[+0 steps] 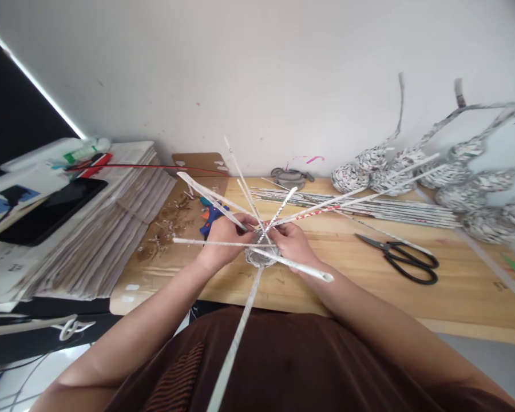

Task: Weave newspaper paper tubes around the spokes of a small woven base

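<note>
Left hand (225, 237) and right hand (292, 243) hold the woven paper hub (260, 256) just above the tabletop (326, 292), fingers pinched on its spokes (317, 207). Risk: a slackened pinch could let the springy spokes slip or kink. Pale wood tabletop, white wall (257, 68); scissors (405, 260) lie to the right.

Black scissors (405, 258), newsprint-grey paper tubes (352, 206)

No legible text, print on the rolled paper tubes (236, 337) and stacked newspapers (124, 220) too small
</note>
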Tool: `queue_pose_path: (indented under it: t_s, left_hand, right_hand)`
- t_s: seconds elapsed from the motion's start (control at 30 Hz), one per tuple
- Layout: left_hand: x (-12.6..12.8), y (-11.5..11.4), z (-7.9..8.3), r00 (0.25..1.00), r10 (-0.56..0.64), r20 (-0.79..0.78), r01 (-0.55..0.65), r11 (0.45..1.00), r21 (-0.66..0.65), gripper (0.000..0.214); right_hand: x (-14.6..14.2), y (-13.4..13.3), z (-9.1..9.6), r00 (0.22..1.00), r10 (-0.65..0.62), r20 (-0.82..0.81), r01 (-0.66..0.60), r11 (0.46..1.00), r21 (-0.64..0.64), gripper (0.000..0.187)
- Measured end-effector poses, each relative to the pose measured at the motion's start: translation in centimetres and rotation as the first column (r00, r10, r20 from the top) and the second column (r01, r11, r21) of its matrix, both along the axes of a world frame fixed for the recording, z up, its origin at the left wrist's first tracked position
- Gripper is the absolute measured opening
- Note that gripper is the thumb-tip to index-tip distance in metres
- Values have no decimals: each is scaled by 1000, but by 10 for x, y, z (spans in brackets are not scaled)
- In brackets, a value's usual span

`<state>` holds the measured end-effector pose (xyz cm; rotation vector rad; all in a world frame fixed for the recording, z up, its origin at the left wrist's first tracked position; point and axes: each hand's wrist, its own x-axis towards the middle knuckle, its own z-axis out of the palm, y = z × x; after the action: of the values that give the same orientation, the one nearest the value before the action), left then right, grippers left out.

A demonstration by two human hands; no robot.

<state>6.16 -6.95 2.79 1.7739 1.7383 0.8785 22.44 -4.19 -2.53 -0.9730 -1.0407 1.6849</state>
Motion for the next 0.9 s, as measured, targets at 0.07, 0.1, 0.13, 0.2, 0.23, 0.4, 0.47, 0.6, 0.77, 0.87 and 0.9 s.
queue_pose_path:
  t_s: [0.07,0.1,0.13,0.2,0.23,0.4,0.47,0.6,0.77,0.87,0.9]
  left_hand:
    - [3,-1,1,999,5,-38,-4,1000,20,12]
    - [3,-1,1,999,5,-50,-4,999,32,11]
    - [4,-1,0,998,5,-59,-2,999,47,11]
    - [3,-1,-4,998,-2,-63,7,997,78,14]
    - [3,-1,-6,998,-5,-58,11,996,93,15]
    - [3,-1,-17,996,-48,-73,62,975,213,16]
    - [3,-1,-18,997,-53,-55,64,974,217,14]
    - [-5,0,-17,979,-94,180,86,995,53,15]
    - [-26,3,-5,854,-234,465,318,942,-110,37]
    - [-29,7,-1,844,-172,508,313,927,-206,39]
    - [-27,9,-1,855,-135,500,289,926,-244,39]
  right_hand:
    - [1,-1,0,1000,21,5,-21,1000,19,36]
    - [2,-1,0,1000,28,8,-28,999,27,35]
    - [2,-2,0,999,33,12,-33,999,35,34]
    - [2,-2,0,999,35,16,-36,998,47,32]
    - [2,-3,0,999,34,16,-35,998,53,32]
    - [1,-5,0,999,12,38,-17,993,115,29]
    - [1,-6,-1,998,-3,61,-6,989,147,29]
    - [2,-5,1,996,-12,91,0,991,137,33]
    - [4,-3,4,994,19,110,-35,989,144,34]
    - [4,-4,2,993,28,114,-46,987,154,31]
    - [3,-4,1,993,31,115,-49,986,160,29]
